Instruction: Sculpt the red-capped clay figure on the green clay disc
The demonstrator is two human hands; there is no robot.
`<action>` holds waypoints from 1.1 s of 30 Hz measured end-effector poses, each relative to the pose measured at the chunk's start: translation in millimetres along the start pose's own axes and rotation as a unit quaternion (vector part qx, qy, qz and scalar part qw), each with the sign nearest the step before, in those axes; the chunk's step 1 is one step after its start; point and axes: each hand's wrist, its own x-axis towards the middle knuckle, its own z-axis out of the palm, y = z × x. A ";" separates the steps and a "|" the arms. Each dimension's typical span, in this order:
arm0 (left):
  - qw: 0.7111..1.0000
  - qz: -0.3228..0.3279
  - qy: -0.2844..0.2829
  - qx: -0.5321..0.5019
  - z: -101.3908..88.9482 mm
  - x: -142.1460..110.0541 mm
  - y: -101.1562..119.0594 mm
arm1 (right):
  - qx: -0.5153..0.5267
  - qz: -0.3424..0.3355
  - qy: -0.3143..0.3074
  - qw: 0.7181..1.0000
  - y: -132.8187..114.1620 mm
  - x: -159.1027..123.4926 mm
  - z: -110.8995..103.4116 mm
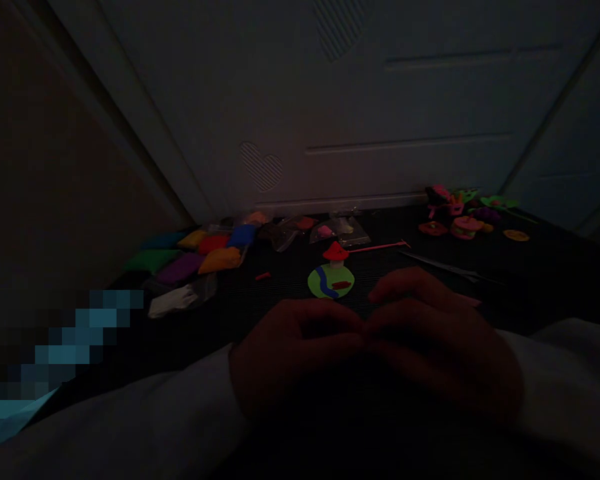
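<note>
Mushroom (335,253): points up, long axis vertical | left hand (295,350), right hand (443,343): fingertips meeting, grip can't tell

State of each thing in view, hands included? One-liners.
Left hand: fingers bent, grip unclear
Right hand: fingers bent, grip unclear
Green disc: flat, bearing blue strip
Mushroom: upright, at disc's far edge
Scissors: lying; blade opening unclear
Small red piece: loose, off disc
Orange bag: filled, lying
Pink stick: lying

A dark tabletop (245,297), seemingly ridged, under coloured packets (214,245), a green disc (339,274), scissors (445,267) and small bright models (464,228).
</note>
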 end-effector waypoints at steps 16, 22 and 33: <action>0.992 0.036 0.060 0.102 -5.2 -1.3 0.8 | -0.005 -0.003 -0.037 0.999 6.2 0.1 -4.2; 0.977 0.084 0.183 0.068 -22.0 6.8 -9.9 | -0.012 0.035 -0.196 0.980 19.1 -4.3 -7.1; 0.976 0.103 0.189 0.042 -27.5 4.1 -7.6 | -0.107 -0.016 -0.235 0.966 10.9 -20.1 -16.7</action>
